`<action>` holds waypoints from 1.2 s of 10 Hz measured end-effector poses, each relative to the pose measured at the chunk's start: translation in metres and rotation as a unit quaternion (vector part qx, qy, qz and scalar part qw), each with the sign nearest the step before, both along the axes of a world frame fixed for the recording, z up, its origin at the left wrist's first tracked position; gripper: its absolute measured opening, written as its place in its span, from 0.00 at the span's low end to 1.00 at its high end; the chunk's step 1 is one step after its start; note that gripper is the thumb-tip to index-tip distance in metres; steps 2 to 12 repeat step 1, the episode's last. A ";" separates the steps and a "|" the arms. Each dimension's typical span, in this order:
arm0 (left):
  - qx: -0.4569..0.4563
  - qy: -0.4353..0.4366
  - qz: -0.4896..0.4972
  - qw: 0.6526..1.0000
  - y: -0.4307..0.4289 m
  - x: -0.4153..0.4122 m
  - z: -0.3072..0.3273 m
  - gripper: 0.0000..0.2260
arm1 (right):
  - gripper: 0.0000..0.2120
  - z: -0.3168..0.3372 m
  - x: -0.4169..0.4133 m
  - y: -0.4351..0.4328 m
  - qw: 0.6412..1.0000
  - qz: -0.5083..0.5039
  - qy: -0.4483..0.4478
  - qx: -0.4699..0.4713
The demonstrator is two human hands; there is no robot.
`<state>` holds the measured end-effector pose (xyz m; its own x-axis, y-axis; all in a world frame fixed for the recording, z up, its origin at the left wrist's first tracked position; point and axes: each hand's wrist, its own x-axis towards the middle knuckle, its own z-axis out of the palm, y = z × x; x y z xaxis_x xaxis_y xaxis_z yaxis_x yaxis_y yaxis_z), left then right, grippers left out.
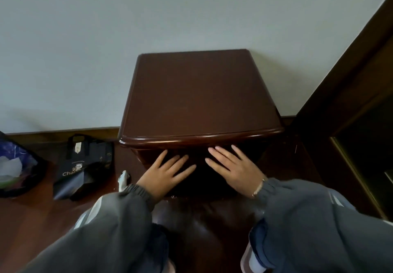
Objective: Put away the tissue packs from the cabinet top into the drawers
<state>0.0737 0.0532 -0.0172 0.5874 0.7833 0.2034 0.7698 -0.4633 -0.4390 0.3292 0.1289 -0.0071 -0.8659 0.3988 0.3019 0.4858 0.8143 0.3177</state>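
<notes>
Tissue packs: none in view; I judge them already in the drawers. Left hand (163, 174) and right hand (234, 166) lie flat, fingers spread, gripping nothing, against the drawer front (198, 152) under the cabinet top (200, 94), likely pushing it closed. Black bag (85, 166), floor left, reads "Char", rest unreadable.

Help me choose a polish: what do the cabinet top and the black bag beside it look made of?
Cabinet top: likely wood or veneer, dark reddish-brown, glossy lacquer; a bright highlight runs along its rounded front edge. Black bag: probably soft fabric; it slumps and creases.
</notes>
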 end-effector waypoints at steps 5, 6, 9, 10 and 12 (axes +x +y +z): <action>0.007 -0.218 0.097 0.971 -0.063 -0.018 0.038 0.34 | 0.25 0.066 0.035 -0.049 0.959 0.029 0.272 -0.073; 0.007 -0.218 0.097 0.971 -0.063 -0.018 0.038 0.34 | 0.25 0.066 0.035 -0.049 0.959 0.029 0.272 -0.073; 0.007 -0.218 0.097 0.971 -0.063 -0.018 0.038 0.34 | 0.25 0.066 0.035 -0.049 0.959 0.029 0.272 -0.073; 0.007 -0.218 0.097 0.971 -0.063 -0.018 0.038 0.34 | 0.25 0.066 0.035 -0.049 0.959 0.029 0.272 -0.073; 0.007 -0.218 0.097 0.971 -0.063 -0.018 0.038 0.34 | 0.25 0.066 0.035 -0.049 0.959 0.029 0.272 -0.073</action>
